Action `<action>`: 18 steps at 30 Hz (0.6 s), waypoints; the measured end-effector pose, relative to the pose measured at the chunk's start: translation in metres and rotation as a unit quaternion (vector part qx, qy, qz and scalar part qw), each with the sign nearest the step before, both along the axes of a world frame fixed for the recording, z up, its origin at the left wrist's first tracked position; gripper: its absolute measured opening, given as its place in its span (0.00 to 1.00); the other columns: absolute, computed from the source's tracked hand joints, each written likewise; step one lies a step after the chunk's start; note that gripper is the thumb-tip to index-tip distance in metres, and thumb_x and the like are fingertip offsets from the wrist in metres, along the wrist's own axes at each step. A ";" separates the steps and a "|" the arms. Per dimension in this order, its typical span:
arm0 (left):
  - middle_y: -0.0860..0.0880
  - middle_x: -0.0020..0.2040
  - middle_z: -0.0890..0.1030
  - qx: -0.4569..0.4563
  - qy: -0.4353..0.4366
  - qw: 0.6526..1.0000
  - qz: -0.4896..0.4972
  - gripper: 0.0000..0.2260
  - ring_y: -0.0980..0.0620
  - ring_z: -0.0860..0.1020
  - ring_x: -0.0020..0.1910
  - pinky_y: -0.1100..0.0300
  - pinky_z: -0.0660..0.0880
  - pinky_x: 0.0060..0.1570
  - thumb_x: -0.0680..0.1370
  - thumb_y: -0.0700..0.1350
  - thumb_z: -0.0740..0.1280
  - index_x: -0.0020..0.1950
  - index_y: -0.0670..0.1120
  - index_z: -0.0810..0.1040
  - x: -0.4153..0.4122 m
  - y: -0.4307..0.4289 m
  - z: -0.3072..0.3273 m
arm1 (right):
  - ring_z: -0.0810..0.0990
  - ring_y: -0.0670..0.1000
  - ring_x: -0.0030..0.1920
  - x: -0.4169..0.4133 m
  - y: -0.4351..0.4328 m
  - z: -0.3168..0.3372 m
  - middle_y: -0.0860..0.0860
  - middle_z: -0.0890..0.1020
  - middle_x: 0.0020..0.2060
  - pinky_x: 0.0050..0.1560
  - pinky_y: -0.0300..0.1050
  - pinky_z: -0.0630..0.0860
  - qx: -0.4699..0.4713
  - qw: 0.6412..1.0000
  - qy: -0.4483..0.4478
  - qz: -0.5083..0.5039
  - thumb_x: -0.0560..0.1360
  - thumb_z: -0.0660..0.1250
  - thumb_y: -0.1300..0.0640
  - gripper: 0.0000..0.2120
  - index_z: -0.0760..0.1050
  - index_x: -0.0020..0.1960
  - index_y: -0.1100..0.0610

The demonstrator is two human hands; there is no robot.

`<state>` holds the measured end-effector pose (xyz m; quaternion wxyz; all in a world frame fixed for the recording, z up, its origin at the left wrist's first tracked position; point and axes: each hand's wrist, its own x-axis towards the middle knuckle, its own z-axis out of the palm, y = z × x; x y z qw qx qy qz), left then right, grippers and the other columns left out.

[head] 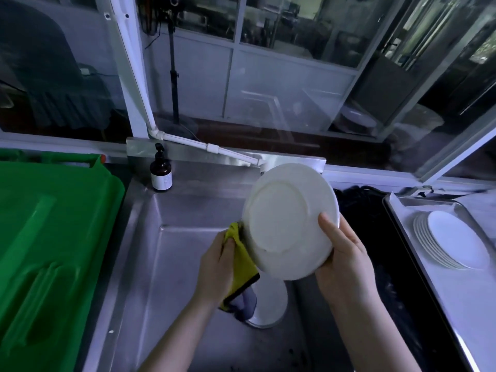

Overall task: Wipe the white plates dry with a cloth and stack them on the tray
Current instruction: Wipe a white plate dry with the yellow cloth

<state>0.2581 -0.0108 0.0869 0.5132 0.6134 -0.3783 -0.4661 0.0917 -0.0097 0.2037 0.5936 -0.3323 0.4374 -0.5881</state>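
Here the right hand (346, 261) grips the round white plate (291, 220) by its rim; the left hand (217, 261) pinches the yellow cloth (241, 253) against it, mid-wipe. Next, probably, stacking on the steel tray (397, 210).

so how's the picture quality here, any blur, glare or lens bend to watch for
Head view: dim, bluish light; wide-angle bend bows the window frames and the tray rim; the held plate and the stacked plates look slightly washed out; reflections ghost across the window glass; everything mildly soft.

Over the sink (188, 237), the right hand (346, 261) grips a tilted white plate (290, 221); the left hand (217, 267) presses a yellow cloth (240, 253) against it.
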 end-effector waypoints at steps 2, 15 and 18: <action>0.58 0.38 0.82 0.024 0.024 0.999 0.015 0.11 0.58 0.77 0.40 0.71 0.71 0.39 0.80 0.43 0.61 0.42 0.52 0.81 0.009 -0.003 -0.005 | 0.86 0.52 0.49 -0.003 -0.001 -0.003 0.55 0.86 0.53 0.40 0.45 0.82 -0.017 1.000 0.010 0.001 0.75 0.66 0.56 0.13 0.84 0.58 0.52; 0.41 0.46 0.86 0.187 0.187 0.959 -0.105 0.27 0.41 0.85 0.46 0.48 0.79 0.54 0.64 0.66 0.74 0.49 0.45 0.86 0.042 -0.012 0.029 | 0.82 0.33 0.52 -0.018 0.041 -0.030 0.34 0.84 0.51 0.50 0.29 0.76 -0.206 0.803 0.535 0.162 0.76 0.71 0.59 0.17 0.80 0.61 0.42; 0.40 0.42 0.85 0.194 0.135 0.964 -0.126 0.20 0.42 0.84 0.39 0.53 0.81 0.39 0.66 0.57 0.76 0.47 0.42 0.86 0.038 -0.007 0.036 | 0.79 0.41 0.64 -0.030 0.047 -0.034 0.43 0.81 0.61 0.62 0.36 0.76 -0.310 0.708 0.602 0.199 0.76 0.71 0.65 0.19 0.80 0.65 0.53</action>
